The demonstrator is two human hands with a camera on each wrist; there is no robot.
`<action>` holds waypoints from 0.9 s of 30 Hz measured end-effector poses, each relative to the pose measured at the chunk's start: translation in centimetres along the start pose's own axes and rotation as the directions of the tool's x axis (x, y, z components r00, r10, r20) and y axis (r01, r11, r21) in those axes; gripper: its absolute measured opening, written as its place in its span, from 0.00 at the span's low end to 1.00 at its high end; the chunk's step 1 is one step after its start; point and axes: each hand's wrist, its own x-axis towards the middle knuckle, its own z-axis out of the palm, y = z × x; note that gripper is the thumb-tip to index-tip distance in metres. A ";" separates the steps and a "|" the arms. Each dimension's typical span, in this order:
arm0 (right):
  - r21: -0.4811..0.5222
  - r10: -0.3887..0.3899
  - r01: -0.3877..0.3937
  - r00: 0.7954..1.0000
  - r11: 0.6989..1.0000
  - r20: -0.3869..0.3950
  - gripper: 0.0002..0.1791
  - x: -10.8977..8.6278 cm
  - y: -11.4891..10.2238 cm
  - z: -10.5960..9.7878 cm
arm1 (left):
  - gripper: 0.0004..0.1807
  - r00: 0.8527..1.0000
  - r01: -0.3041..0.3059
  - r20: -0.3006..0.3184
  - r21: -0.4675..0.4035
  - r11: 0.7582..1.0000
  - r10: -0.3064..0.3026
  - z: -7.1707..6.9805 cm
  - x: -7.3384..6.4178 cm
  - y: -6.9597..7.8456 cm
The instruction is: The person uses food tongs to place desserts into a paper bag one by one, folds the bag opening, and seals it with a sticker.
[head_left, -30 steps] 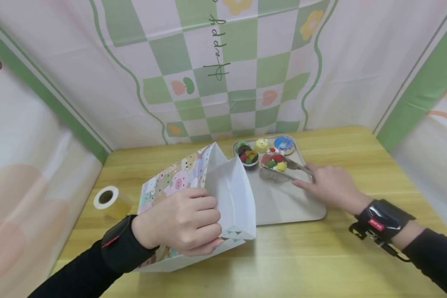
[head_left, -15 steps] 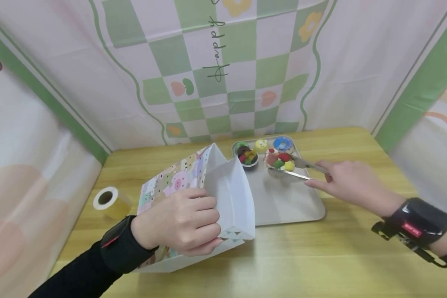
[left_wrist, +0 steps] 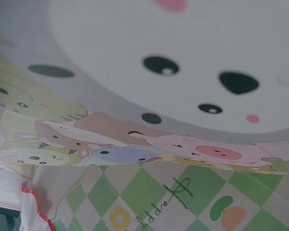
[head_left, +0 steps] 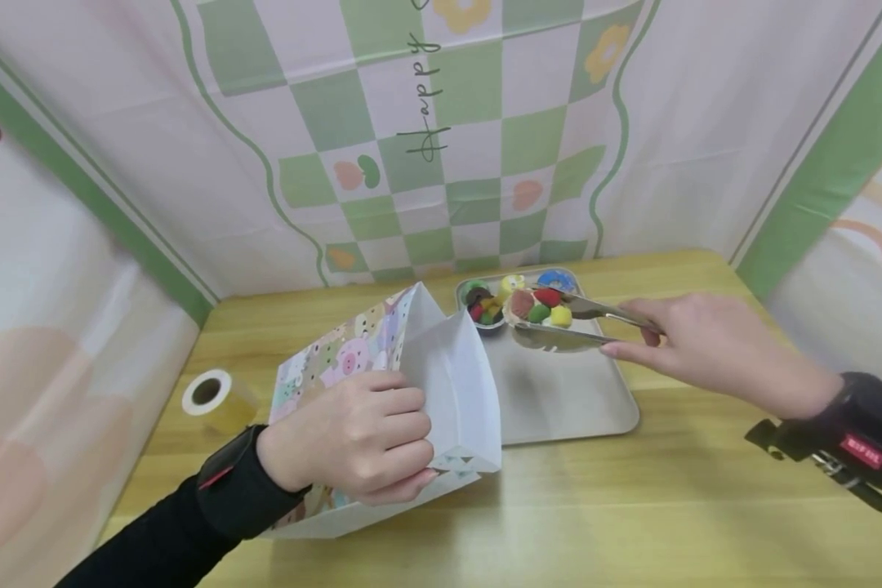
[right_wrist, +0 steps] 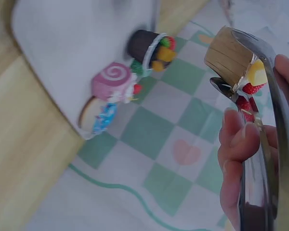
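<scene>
My left hand (head_left: 356, 441) grips the edge of a paper bag (head_left: 349, 351) printed with cartoon animals. The bag lies tilted on the table, its white mouth facing right. Metal tongs (head_left: 595, 309) are in my right hand (head_left: 720, 347), pinched between thumb and fingers. Their tips clasp a small fruit-topped cake (head_left: 540, 306), raised over a tray (head_left: 559, 400). The right wrist view shows the brown side of this cake (right_wrist: 229, 55) between the tongs (right_wrist: 284, 125). Only the bag's printed side (left_wrist: 149, 101) fills the left wrist view; the hand is hidden there.
At the tray's back sit a dark cup of fruit (head_left: 485, 306), a yellow piece (head_left: 513, 283) and a blue-topped doughnut (head_left: 556, 279). A pink swirl piece (right_wrist: 113, 82) shows in the right wrist view. A tape roll (head_left: 216, 396) stands left of the bag.
The tongs have lifted the cake off the tray, first drifting right, then left toward the bag. My right hand has moved right and up. My left hand and the bag stay put.
</scene>
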 end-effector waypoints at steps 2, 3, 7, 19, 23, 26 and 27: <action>-0.004 -0.016 0.016 1.000 1.000 -0.011 0.25 0.0 -0.4 -0.5 | 0.21 1.000 0.000 0.001 -0.002 1.000 0.000 0.0 0.0 0.0; -0.003 -0.024 0.024 1.000 1.000 -0.014 0.25 0.1 -0.7 -0.7 | 0.21 1.000 0.001 0.002 -0.003 1.000 -0.001 0.0 0.0 0.0; 0.005 -0.072 0.072 0.997 0.997 -0.017 0.27 0.3 -1.8 -1.5 | 0.21 1.000 0.007 0.008 -0.004 1.000 -0.007 -0.1 -0.1 0.0; -0.004 -0.243 0.243 0.970 0.970 -0.008 0.34 1.6 -4.7 -1.6 | 0.21 1.000 0.012 0.012 -0.009 1.000 -0.012 -0.1 -0.1 0.2; 0.005 -0.285 0.285 0.959 0.959 -0.008 0.32 2.1 -5.7 -1.5 | 0.22 1.000 0.018 0.017 -0.012 1.000 -0.018 -0.1 0.0 0.1; 0.015 -0.311 0.311 0.950 0.950 -0.014 0.29 2.5 -6.2 -1.4 | 0.22 1.000 0.020 0.024 -0.009 1.000 -0.020 -0.1 0.1 0.1; 0.015 -0.315 0.315 0.949 0.949 -0.013 0.29 2.6 -6.3 -1.3 | 0.22 0.999 0.021 0.027 -0.007 1.000 -0.020 -0.2 0.1 0.1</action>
